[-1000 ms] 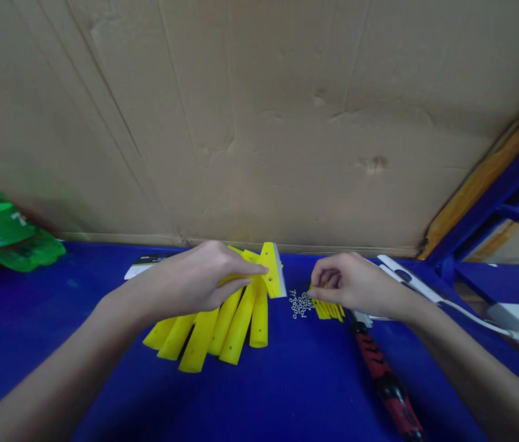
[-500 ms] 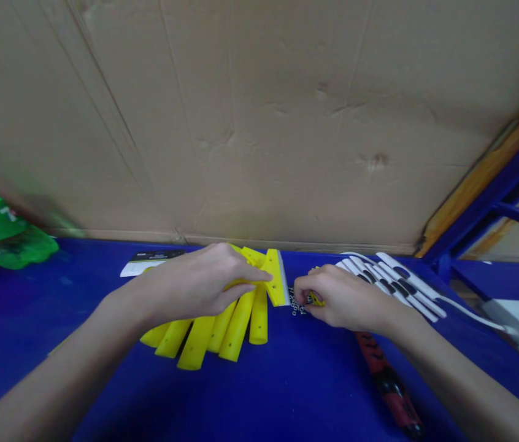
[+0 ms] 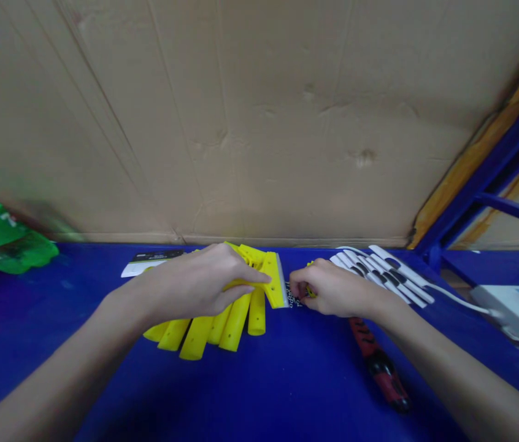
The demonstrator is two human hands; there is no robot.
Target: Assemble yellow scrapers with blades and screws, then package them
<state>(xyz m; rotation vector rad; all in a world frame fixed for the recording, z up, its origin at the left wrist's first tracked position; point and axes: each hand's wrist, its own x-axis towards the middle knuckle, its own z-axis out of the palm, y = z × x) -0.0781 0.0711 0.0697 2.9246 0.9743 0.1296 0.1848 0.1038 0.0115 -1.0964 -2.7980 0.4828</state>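
My left hand [image 3: 222, 279] grips a yellow scraper [image 3: 274, 279] by its handle, index finger stretched along it. The scraper's pale metal blade edge points right. Beneath and in front of that hand, several yellow handles [image 3: 233, 325] lie fanned out on the blue table. My right hand [image 3: 328, 287] is closed with its fingertips pinched, down at a small heap of tiny metal parts [image 3: 292, 301], just right of the blade. Whatever sits between those fingertips is too small to make out. Some yellow piece [image 3: 311, 288] shows partly behind the right fingers.
A red and black power screwdriver [image 3: 381, 371] lies below my right wrist. White strips with dark patches [image 3: 391, 273] and a cable are behind it, with a white box [image 3: 512, 313] farther right. A green bottle [image 3: 11, 242] stands left; a printed card [image 3: 146, 263] lies near the cardboard wall [image 3: 264, 153].
The view has shifted slightly, moving the right-side things a little left. My right fingertips remain at the small metal parts, and my left hand still holds the scraper.
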